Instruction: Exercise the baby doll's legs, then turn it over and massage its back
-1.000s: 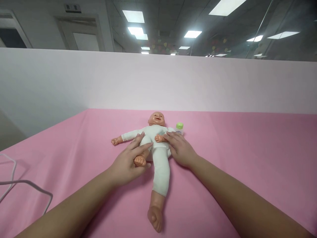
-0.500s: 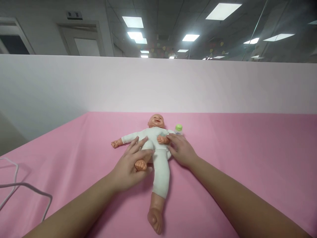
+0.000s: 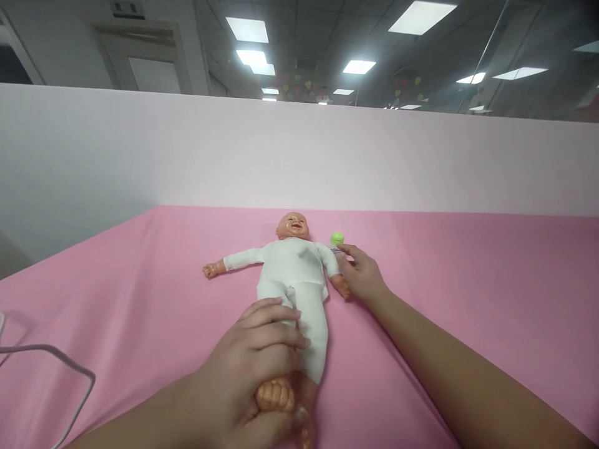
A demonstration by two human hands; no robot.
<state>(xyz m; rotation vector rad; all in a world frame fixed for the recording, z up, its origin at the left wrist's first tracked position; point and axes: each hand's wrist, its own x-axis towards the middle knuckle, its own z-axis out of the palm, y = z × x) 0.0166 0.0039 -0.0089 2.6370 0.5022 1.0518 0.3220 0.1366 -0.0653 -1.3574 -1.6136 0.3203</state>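
Observation:
A baby doll (image 3: pixel 294 259) with a white cloth body lies on its back, head towards the far wall. My left hand (image 3: pixel 253 368) is wrapped round the doll's lower leg on the picture's left, and the foot (image 3: pixel 275 394) shows below my fingers. Partly behind this hand lies the other leg (image 3: pixel 314 324), stretched out straight. My right hand (image 3: pixel 362 271) is beside the doll's hand (image 3: pixel 340 287), finger and thumb apart. Its fingertips overlap a small green-capped bottle (image 3: pixel 337 239); whether they touch it I cannot tell.
Pink sheeting (image 3: pixel 458 299) covers the surface. A white wall or panel (image 3: pixel 299 156) stands along the far side, with glass above it. At the left front lies a bent grey cable (image 3: pixel 70 358).
My left hand has moved nearer to me, straightening the bent leg. The doll's arm on the right has swung outward off its chest, and my right hand has moved outward too.

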